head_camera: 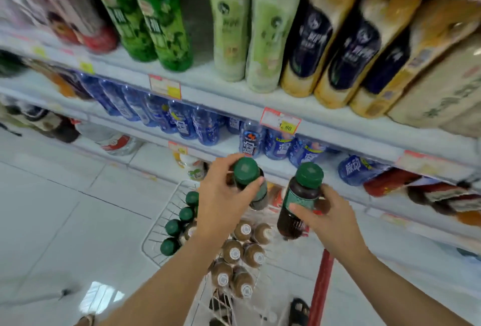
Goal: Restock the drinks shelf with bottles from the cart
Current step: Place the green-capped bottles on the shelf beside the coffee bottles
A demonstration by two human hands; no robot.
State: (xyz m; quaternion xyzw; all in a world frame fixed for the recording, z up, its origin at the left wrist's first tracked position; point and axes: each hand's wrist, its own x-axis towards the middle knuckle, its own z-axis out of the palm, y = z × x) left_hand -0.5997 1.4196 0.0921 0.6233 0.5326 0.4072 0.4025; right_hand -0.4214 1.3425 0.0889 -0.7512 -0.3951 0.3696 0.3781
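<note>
The person is holding one dark bottle in each hand above the cart [158, 219], just in front of the drinks shelf [226, 99].

The left hand [223, 203] is gripping the left bottle [246, 171] by the neck, with the thumb and fingers curling round it just under the green cap. This bottle is seen almost end-on: its long axis is running close to upright, the cap is pointing up towards the camera and the base is pointing down into the cart.

The right hand [330, 219] is wrapping round the body of the right bottle [299, 200], the thumb lying across its green label and the fingers closing behind it. Its long axis is leaning, with the cap pointing up and towards the shelf and the base pointing down at the cart's right edge.

Inside the cart, green-capped bottles [173, 227] are standing in a row along the left edge, and brown bottles with white caps [234, 252] are filling the middle. The red cart handle [321, 284] is showing at the near right. Blue bottles [182, 125] are lining the shelf behind the hands.
</note>
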